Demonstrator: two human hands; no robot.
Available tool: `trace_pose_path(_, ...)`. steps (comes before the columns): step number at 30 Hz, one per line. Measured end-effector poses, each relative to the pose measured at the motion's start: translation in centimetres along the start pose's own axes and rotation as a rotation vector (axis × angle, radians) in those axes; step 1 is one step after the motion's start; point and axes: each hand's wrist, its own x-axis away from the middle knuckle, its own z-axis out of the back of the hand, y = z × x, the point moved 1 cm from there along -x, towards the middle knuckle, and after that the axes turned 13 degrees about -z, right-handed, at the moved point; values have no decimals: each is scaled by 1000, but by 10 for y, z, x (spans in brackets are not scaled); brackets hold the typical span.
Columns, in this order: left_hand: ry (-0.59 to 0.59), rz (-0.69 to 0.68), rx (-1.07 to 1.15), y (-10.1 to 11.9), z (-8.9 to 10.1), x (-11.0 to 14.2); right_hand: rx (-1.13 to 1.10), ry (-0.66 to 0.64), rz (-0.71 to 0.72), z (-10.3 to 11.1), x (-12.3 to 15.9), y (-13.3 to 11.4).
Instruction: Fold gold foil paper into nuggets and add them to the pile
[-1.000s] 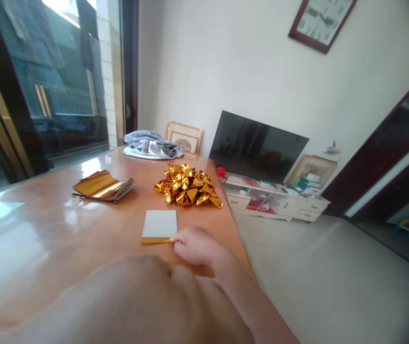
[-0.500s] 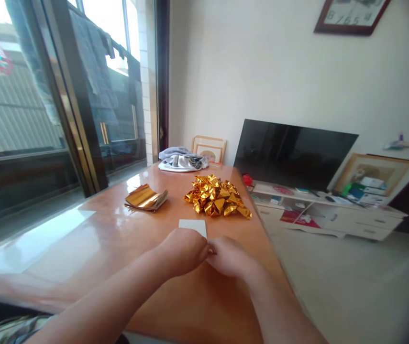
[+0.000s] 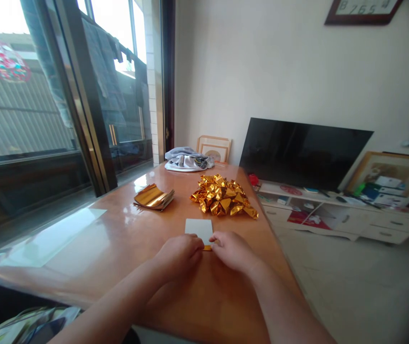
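Note:
A sheet of gold foil paper (image 3: 199, 228) lies white side up on the table, its near edge folded over in a narrow gold strip. My left hand (image 3: 181, 252) is closed at the left part of that strip and hides the sheet's near left corner. At the right end of the fold, my right hand (image 3: 233, 251) pinches the edge between thumb and fingers. Beyond the sheet is a heap of folded gold foil pieces (image 3: 222, 197). A stack of flat gold foil sheets (image 3: 153, 197) lies farther left, apart from both hands.
The brown glossy table (image 3: 118, 248) has its right edge beside my right forearm. Folded clothing (image 3: 186, 160) and a picture frame (image 3: 214, 147) are at its far end. A television (image 3: 304, 153) stands on a white cabinet (image 3: 355, 222) to the right. Glass doors are on the left.
My left hand, blurred in front at first, has come to the sheet's near edge and then shifted left from my right hand, exposing the gold strip. The camera view has turned left.

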Motion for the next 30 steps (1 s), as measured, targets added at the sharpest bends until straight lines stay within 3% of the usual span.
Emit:
trace_pose_path(9, 36, -32, -27, -11, -6, 0, -91, 0, -45, -12, -9, 3)
trace_pose_path(18, 161, -81, -140, -12, 6, -4, -599, -245, -103, -3, -9, 4)
trace_pose_path(21, 178, -92, -180, -12, 8, -10, -689, -238, -80, 0, -9, 3)
trace_pose_path(24, 191, -101, -238, -13, 11, -17, -629, -110, -104, 1, -12, 4)
trace_pose_path(26, 191, -92, -278, -13, 13, -20, -509, 78, -105, 3, -12, 4)
trace_pose_path(30, 180, -85, -308, -12, 13, -25, -237, 414, 75, 9, -4, -6)
